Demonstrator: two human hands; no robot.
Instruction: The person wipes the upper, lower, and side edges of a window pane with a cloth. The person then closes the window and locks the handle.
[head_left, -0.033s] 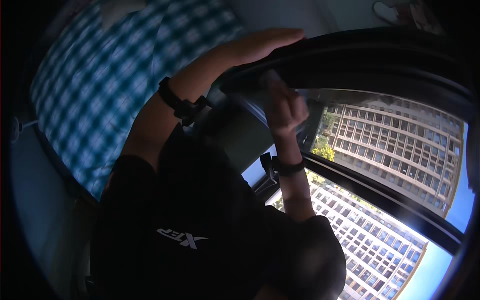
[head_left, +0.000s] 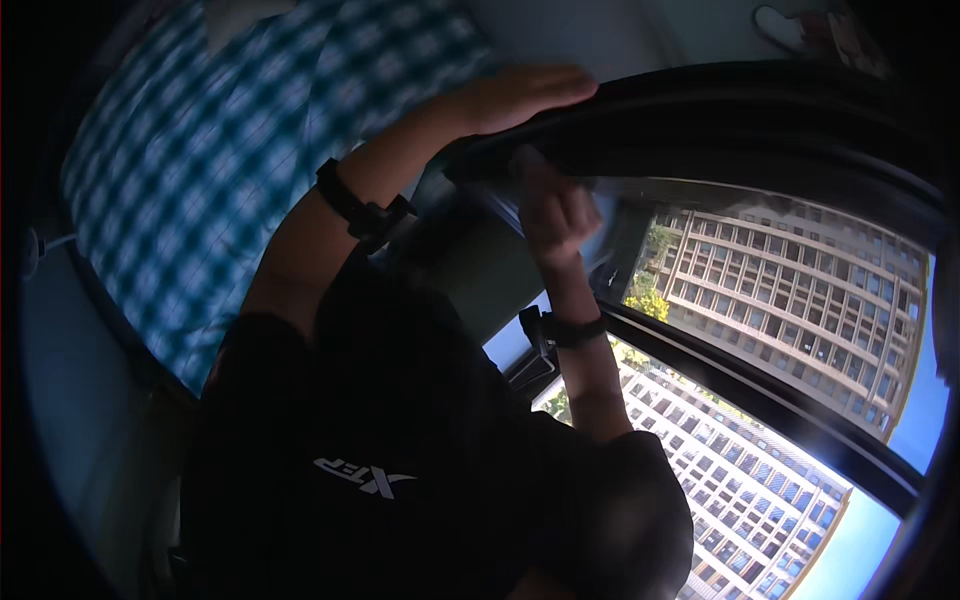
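My left hand [head_left: 530,97] lies along the top of a dark window frame [head_left: 720,115], its fingers stretched out and resting on the edge. Below it, my right hand [head_left: 560,217] is curled closed against the inner side of that frame, beside the window glass [head_left: 780,290]. A dim greyish bit shows just above the right fist; shadow and blur hide what it is. Both wrists wear black straps with a small dark device.
A bed with a teal-and-white checked cover [head_left: 200,190] spreads at the left. A dark crossbar [head_left: 760,400] divides the bright window on the right, with tall buildings outside. A white-edged shoe [head_left: 780,28] sits at the far right top.
My right hand has shifted slightly left along the frame. The left fingertips have come a little nearer and left, still on the frame.
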